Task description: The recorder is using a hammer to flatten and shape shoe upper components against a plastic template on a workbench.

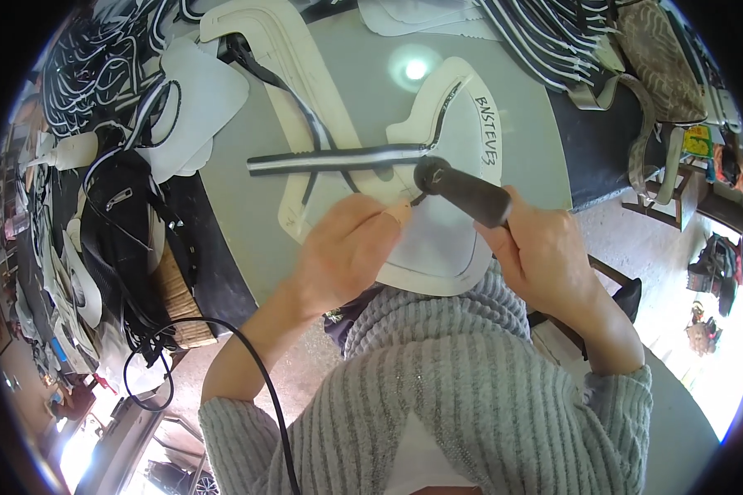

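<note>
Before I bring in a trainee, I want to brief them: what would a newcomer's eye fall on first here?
Probably the dark tool in the right hand, over the cream-edged template. Next, the black-and-white strip lying to its left, then the tangle of striped cords at the upper left.

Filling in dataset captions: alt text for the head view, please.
A person's right hand grips a dark cylindrical tool over a curved cream template on a grey table, with the left hand at the template's left side. A black-and-white strip lies crosswise, and bundles of similar strips sit at the table's far edge.
</note>
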`<state>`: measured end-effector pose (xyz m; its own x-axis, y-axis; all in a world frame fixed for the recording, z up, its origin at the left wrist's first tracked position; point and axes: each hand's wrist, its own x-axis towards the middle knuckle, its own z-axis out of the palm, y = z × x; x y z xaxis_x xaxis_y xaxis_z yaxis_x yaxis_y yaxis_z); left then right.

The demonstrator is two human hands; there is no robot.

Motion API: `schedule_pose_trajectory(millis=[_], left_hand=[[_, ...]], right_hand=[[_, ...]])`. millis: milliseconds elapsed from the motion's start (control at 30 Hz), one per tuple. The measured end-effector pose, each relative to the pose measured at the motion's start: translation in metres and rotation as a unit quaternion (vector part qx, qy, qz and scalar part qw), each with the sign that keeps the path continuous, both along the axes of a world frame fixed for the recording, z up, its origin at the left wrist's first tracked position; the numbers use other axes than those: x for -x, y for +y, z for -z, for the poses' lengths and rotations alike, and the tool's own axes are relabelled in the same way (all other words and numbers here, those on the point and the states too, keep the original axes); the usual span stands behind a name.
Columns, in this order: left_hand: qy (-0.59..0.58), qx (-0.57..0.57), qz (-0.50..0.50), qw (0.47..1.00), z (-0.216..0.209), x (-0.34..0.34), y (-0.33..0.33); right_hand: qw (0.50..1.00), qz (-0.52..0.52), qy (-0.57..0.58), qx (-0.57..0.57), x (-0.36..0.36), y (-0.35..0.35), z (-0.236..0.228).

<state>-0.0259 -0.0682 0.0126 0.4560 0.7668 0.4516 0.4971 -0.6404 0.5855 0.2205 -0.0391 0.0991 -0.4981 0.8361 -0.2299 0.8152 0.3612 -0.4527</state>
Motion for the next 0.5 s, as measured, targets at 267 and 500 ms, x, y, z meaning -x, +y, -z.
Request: schedule_pose_trajectory(millis=[267,500], left_hand=[[0.005,0.113,-0.033,0.993,-0.003,0.007,0.004],[0.026,-0.006,0.012,1.0,-0.001,0.009,0.004]], right_hand=[[0.999,-0.032,-0.036,0.019,-0.009,-0.007,0.017],[0.994,0.019,0.096,-0.038,0.01,0.0,0.003]])
